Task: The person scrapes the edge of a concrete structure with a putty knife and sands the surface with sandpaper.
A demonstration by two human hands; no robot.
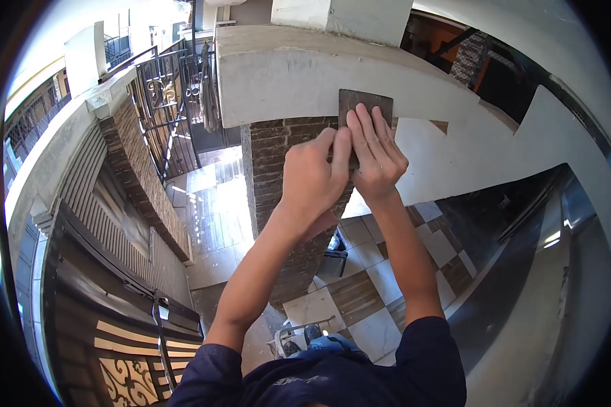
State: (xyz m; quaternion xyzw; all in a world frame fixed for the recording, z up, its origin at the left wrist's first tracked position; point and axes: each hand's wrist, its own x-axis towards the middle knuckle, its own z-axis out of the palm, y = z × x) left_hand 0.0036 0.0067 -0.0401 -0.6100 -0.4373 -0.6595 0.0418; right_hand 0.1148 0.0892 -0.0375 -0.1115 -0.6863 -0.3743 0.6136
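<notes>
A dark, flat rectangular piece (364,99) lies against the white wall band (285,81), at its lower edge above the brick pillar. My right hand (377,152) presses on its face with the fingers stretched out and pointing up. My left hand (316,169) is beside it on the left, with fingers bent and closed around the piece's lower left part. The palm side of my left hand and the lower end of the piece are mostly hidden.
Below the band stands a brick-faced pillar (268,152). A black metal gate (166,102) is at the upper left, another gate (125,353) at the lower left. Far below lies a tiled floor (380,332), with a metal frame (278,342) by my feet.
</notes>
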